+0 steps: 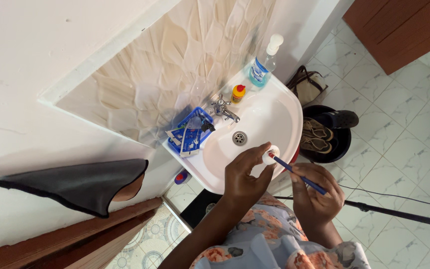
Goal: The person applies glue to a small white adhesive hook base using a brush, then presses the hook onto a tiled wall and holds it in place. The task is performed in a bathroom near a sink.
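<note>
The fingers (263, 149) of the left hand (242, 172) were closed around a small white tube (270, 155), pinching it near its mouth, which pointed at the bristle end of a blue toothbrush (299, 175). The right hand (313, 197) had its fingers wrapped shut around the toothbrush handle, holding the head up against the tube over the front rim of the white washbasin (279, 107). Whether any paste already lay on the bristles could not be told; a reddish spot showed at the brush head, too small to read. By the look of it, the loading of the brush was under way and not finished: tube and brush were touching, and neither had been put down.

No water appeared to be running from the chrome tap (223, 108), and the bowl around the drain (239, 137) looked dry. On the basin's back edge stood a small yellow bottle with a red cap (238, 92) and, further along, a clear pump bottle of blue liquid (264, 65). A blue plastic basket (191, 132) holding small items sat at the near corner by the wall. On the tiled floor beyond the basin, a dark bowl held a pair of shoes (317, 135), with a bag (308, 85) just behind.
</note>
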